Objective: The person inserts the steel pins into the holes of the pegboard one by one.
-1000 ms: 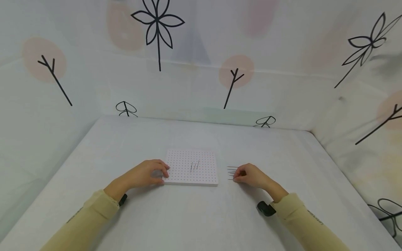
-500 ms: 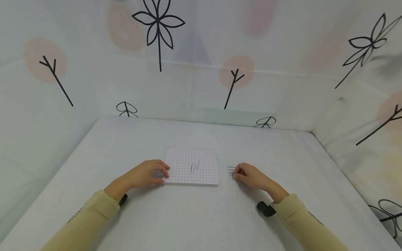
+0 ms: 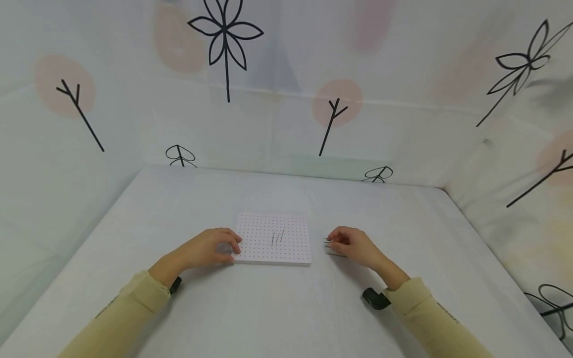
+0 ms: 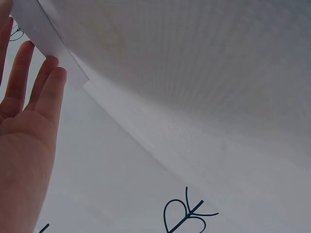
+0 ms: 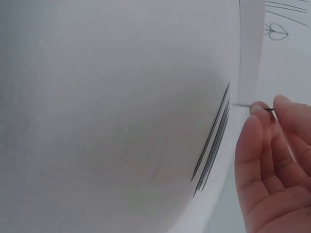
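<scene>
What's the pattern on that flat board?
A grid of little dark dots covers the whitish board; the head view shows it best.

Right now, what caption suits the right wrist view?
Right fingers pinch a thin pin near other pins on the table.

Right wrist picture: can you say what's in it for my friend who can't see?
A person's right hand pinches a thin, dark, needle-like rod, one end blurred. More thin, dark rods lie side by side on a white surface nearby. Black line drawings show at upper right.
</scene>
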Available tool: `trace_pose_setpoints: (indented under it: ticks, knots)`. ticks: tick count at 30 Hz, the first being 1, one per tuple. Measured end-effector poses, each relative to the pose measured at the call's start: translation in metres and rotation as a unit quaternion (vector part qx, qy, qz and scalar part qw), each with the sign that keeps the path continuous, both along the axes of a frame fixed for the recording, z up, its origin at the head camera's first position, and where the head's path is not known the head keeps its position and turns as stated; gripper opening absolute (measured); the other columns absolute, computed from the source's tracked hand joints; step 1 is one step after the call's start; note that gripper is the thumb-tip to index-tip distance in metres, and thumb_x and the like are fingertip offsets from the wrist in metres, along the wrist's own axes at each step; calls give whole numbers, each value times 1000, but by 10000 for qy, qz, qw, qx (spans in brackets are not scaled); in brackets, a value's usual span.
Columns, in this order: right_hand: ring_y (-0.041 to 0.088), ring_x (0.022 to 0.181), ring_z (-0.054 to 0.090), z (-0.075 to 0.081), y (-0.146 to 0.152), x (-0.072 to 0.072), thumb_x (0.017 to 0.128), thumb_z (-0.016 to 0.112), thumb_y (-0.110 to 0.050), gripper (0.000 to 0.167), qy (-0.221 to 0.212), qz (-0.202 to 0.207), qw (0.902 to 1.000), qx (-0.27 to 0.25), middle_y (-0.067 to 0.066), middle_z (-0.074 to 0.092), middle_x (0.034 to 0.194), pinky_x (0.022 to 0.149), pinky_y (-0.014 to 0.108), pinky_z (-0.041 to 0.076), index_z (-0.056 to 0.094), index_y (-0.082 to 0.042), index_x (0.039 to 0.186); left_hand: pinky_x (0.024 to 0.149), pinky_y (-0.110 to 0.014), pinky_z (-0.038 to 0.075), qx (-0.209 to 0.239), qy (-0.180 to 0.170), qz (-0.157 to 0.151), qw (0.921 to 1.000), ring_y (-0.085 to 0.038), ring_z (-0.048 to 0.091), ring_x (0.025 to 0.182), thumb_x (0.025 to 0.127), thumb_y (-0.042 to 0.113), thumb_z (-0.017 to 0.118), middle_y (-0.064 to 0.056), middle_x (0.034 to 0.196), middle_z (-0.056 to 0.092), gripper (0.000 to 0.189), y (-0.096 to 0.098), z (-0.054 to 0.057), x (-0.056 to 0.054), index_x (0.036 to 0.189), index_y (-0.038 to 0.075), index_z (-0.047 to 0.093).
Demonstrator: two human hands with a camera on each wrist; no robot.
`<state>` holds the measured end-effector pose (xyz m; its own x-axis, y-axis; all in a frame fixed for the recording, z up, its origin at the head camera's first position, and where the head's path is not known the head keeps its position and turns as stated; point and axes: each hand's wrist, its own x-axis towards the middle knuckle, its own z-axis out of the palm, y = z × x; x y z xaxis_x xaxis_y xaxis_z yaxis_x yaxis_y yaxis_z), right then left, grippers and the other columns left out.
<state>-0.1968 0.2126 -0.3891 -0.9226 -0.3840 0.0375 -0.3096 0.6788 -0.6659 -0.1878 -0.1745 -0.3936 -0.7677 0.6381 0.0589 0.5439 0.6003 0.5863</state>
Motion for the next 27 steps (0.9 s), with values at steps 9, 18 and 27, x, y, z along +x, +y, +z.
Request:
trace_pose_setpoints:
  ticks: [9,18,27]
  knots:
    - [17,74,63,2,-10,0,84,69,-10,15,-216,-22,9959,-880,3,67,84,63,27,52,68,-1,95,98,-44,38,43,-38,39,10000,-24,52,113,77,11,75,0,115,59,16,0,1,1,87,21,66]
    - [18,74,64,4,-25,2,82,71,-10,15,-209,-5,9927,-1188,4,67,82,62,28,53,68,-1,94,99,-44,37,81,-170,83,9998,-24,51,114,77,11,75,0,115,59,16,1,2,1,87,21,66]
    - [17,72,61,7,-40,2,80,72,-8,8,2,12,9930,-1178,0,65,79,60,27,51,69,-8,88,99,-46,37,-1,-166,112,9998,-25,51,114,78,11,75,0,115,59,16,1,3,1,87,21,66]
